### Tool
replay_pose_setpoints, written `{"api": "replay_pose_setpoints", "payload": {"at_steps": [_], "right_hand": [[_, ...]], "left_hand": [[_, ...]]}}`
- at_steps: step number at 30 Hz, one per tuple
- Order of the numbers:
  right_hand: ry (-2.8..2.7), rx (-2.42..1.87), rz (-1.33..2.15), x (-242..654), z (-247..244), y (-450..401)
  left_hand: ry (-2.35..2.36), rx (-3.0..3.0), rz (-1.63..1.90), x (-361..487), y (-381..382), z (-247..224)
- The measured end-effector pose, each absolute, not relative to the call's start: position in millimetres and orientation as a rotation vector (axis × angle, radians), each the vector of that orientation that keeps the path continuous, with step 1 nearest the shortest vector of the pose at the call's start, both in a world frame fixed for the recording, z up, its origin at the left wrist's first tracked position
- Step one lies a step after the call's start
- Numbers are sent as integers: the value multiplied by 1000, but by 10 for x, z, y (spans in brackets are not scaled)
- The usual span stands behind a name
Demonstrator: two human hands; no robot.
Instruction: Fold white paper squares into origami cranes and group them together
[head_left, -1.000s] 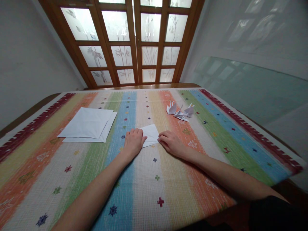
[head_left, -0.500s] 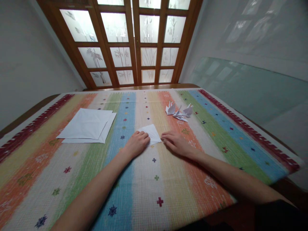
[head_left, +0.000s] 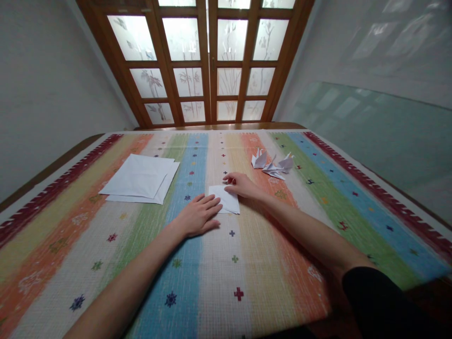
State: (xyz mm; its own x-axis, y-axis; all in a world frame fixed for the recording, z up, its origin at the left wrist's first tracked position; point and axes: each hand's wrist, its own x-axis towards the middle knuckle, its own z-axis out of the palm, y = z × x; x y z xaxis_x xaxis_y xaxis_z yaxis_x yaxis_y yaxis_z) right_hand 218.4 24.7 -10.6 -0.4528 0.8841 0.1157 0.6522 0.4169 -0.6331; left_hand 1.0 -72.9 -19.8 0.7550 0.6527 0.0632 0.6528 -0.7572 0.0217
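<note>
A small folded square of white paper lies flat on the striped tablecloth in front of me. My left hand rests palm down at its left side, fingers spread, the fingertips touching the paper's edge. Over the upper right corner of the paper is my right hand. Its thumb lies on the paper, while its bent fingers reach past the top edge, with a small gap between them and the thumb. Several folded paper cranes sit together behind and to the right of that hand.
To the left lies a stack of larger white paper sheets, slightly fanned. A striped cloth covers the table. Beyond the far edge stand wooden doors with frosted panes; a pale glass panel leans along the right wall.
My right hand has moved from the paper's right side up to its top edge. The left fingers have spread out. The paper's outline has gone from pointed to nearly square. The view has shifted slightly.
</note>
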Motion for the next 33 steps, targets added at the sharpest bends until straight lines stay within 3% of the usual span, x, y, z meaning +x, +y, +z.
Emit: {"api": "replay_pose_setpoints", "payload": {"at_steps": [7,16,27,33], "right_hand": [[-2234,-1283,807,2338,-89,-72],[-2330,-874,1062,2694,-231,-120],[-2762,-627,751,2473,-18,166],[-2870,-835,628,2282,24,188]], "left_hand": [[-1310,-2802,-170,-19,-681,-181],[-1458,-2813,-243,95,-730,-241],[-1539,-2816,-260,135,-777,-226],[-1615,-2823,-268,165,-804,-237]]}}
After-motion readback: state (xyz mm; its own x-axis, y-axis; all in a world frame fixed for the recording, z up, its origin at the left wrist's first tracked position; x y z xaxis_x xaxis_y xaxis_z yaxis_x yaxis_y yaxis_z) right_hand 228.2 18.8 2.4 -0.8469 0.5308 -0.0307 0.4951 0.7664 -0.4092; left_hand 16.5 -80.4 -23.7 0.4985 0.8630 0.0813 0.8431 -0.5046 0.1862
